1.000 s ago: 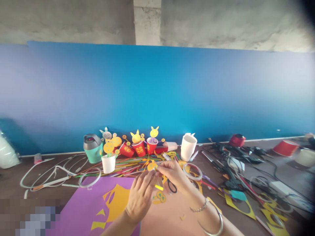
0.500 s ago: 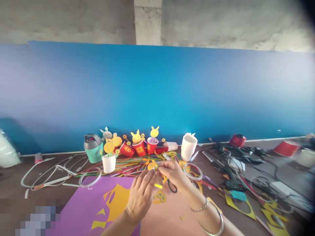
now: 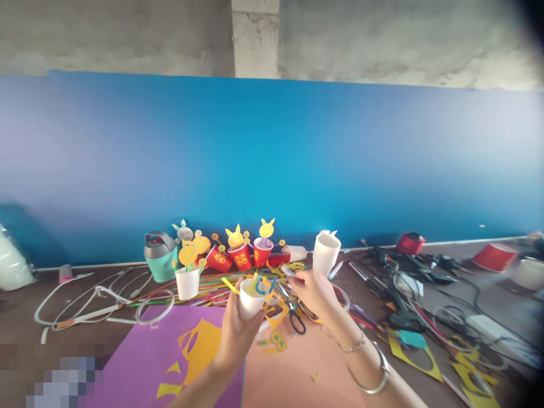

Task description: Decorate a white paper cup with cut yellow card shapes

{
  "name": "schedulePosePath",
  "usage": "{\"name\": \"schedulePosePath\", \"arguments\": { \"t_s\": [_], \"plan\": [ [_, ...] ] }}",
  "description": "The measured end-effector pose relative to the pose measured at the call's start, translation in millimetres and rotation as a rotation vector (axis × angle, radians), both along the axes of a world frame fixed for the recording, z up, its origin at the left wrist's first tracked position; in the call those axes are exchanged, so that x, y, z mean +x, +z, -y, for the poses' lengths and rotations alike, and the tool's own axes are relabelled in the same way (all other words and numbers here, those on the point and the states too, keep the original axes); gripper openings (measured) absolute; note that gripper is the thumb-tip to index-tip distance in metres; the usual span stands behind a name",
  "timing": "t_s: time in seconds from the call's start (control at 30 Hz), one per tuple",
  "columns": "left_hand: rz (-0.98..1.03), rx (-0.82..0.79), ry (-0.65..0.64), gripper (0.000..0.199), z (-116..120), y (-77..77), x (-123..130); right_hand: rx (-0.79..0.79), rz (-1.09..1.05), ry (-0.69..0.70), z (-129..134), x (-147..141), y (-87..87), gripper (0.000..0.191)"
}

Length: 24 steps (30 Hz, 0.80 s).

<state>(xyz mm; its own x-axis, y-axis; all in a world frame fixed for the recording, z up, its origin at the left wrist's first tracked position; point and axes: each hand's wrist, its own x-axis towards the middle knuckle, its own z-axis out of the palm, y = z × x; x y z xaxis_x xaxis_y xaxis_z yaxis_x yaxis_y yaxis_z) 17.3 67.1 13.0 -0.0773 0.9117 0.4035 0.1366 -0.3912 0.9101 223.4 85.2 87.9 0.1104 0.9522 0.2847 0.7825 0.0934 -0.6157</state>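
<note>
My left hand (image 3: 238, 331) is wrapped around a white paper cup (image 3: 250, 303), which tilts slightly and has its mouth facing up. Yellow strips (image 3: 230, 284) and a bent blue strip (image 3: 266, 285) stick out of the cup. Further right, my right hand (image 3: 312, 288) reaches over the craft pieces, its fingers bent around the near end of a small white tube (image 3: 288, 271). Black-handled scissors (image 3: 297, 323) lie between the two hands. Below them, green-and-yellow paper rounds (image 3: 278, 340) rest on the pink sheet (image 3: 297, 379).
Red cups with yellow paper animals (image 3: 263, 252) stand at the back beside a teal container (image 3: 161, 263) and a white cup (image 3: 187, 283). A larger white cup (image 3: 326, 255) is behind my right hand. Purple paper (image 3: 136, 362) lies left; cables (image 3: 459, 283) and yellow scraps (image 3: 419, 357) spread right.
Both hands were together over the cup, hiding most of it. My right hand has moved right to the white tube, and my left hand now holds the cup alone, its mouth showing.
</note>
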Motion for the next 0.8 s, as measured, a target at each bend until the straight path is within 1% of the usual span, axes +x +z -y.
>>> {"name": "schedulePosePath", "arguments": {
  "t_s": [0.03,0.07,0.1,0.13,0.17,0.23,0.3,0.37,0.43,0.53,0.6,0.67,0.73,0.77,0.8],
  "plan": [
    [0.067,-0.040,-0.053,0.070,2.9,4.4,1.7,0.074,0.017,-0.009,-1.1,0.2,-1.8,0.017],
    [0.129,-0.071,-0.097,0.070,6.1,8.9,3.5,0.163,0.000,0.015,-1.8,-0.7,-3.1,0.013],
    [0.189,-0.090,-0.142,0.070,9.2,12.9,5.3,0.244,-0.046,0.068,-2.2,-2.5,-3.7,0.017],
    [0.225,-0.105,-0.180,0.070,12.0,16.1,7.0,0.293,-0.107,0.139,-2.2,-5.1,-3.9,0.022],
    [0.251,-0.119,-0.226,0.069,14.2,18.2,8.5,0.298,-0.168,0.216,-1.8,-8.2,-3.8,0.022],
    [0.296,-0.130,-0.306,0.069,16.4,18.9,10.4,0.215,-0.260,0.343,-0.9,-14.8,-4.2,0.017],
    [0.332,-0.128,-0.358,0.070,15.9,15.9,10.8,0.124,-0.290,0.393,-0.3,-20.8,-6.5,0.012],
    [0.344,-0.130,-0.370,0.074,13.8,11.0,9.8,0.099,-0.290,0.391,-0.5,-25.2,-10.5,0.010],
    [0.322,-0.144,-0.366,0.078,11.5,6.4,8.0,0.124,-0.292,0.380,-1.0,-28.2,-14.6,0.011],
    [0.276,-0.176,-0.353,0.076,9.7,3.9,6.1,0.159,-0.303,0.382,-0.3,-31.2,-16.2,0.014],
    [0.271,-0.204,-0.338,0.071,10.2,6.6,6.1,0.145,-0.326,0.392,1.4,-31.9,-13.5,0.012],
    [0.297,-0.232,-0.330,0.067,11.4,12.4,6.7,0.105,-0.376,0.434,2.3,-29.5,-9.2,0.009],
    [0.353,-0.243,-0.318,0.065,12.1,18.8,6.7,0.070,-0.455,0.460,0.3,-22.5,-5.7,0.017],
    [0.380,-0.244,-0.299,0.066,12.0,21.2,6.1,0.061,-0.495,0.446,-2.1,-17.5,-5.0,0.026],
    [0.401,-0.248,-0.270,0.066,11.3,22.7,5.1,0.074,-0.528,0.391,-5.4,-11.7,-5.4,0.033]
  ]
}}
